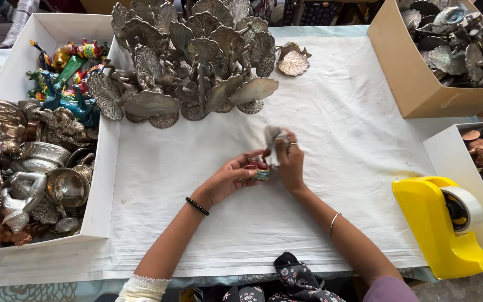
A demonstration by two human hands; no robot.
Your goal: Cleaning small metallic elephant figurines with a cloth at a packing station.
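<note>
Leftmost, white box (pixel 103 168): packed with silver and copper-toned figurines (pixel 29 173), a few brightly painted ones (pixel 65 78) at its far end.
Metal peacocks (pixel 191 61): a crowd of grey fan-tailed pieces standing upright at the far edge of the white cloth (pixel 336 140), well apart from the hands.
Left hand (pixel 231 179): fingers curled around a small painted figurine (pixel 259 170), red and green, held just above the cloth's middle.
Right hand (pixel 287 162): touching the same figurine, fingertips pinching a pale scrap of wrap or tissue (pixel 271 137) against it; which exactly, I cannot tell.
Step in hand: seemingly wrapping or unwrapping the small piece.
Next move calls for: a steady left grip while the right works the wrap around.
Tape dispenser (pixel 437 229): yellow, near the right forearm.
Cardboard box (pixel 415 78): far right, more grey metal pieces.
</note>
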